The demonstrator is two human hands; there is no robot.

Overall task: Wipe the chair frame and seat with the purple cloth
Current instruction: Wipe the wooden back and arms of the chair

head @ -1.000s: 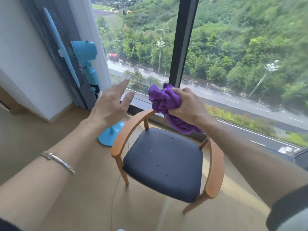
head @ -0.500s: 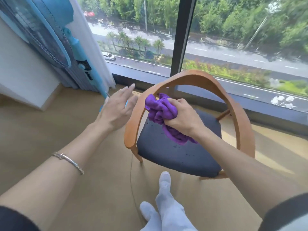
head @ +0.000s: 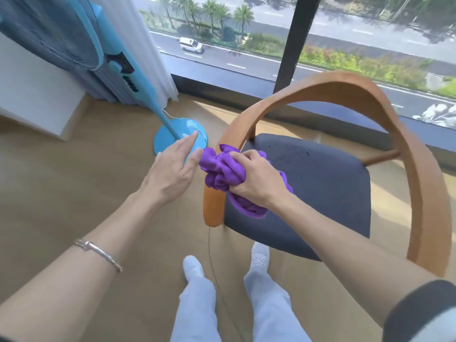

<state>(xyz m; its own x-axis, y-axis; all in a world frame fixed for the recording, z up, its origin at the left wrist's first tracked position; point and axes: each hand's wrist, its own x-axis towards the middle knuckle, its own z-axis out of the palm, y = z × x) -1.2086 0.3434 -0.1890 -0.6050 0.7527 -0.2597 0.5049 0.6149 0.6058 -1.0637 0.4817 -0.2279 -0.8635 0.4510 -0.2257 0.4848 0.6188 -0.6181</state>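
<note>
While clenched round the purple cloth [head: 222, 169], presses that wad onto the left arm of the chair frame [head: 345, 82], just above the arm's rounded end: right grip [head: 254, 178], knuckles up, fingers curled deep into the folds. Holds nothing in the left grip [head: 170, 171]: released, fingers straight and close together, palm down, just left of the cloth, forefinger edge right at the fabric. Cannot tell whether touching.

Cloth: soft, nubby, terry-like, crumpled into a ball, with a loose tail hanging below the right wrist over the left edge of the seat [head: 320, 188].

Frame: smooth bent wood, honey-orange, a single flat hoop serving as back and both arms, ends rounded off.

Seat: dark navy padding, matte, rounded at the corners, flecked with pale specks toward the back.

Stands on a tan, smooth floor [head: 74, 181], close to its window-side edge. To the left on the same floor, a light blue fan [head: 148, 95]: slim glossy pole leaning down to a round disc base. On the left wrist, a thin silver bracelet [head: 98, 253]. At the near edge, pale trouser legs [head: 197, 304] and a thin cord [head: 209, 248] trailing between them.
</note>
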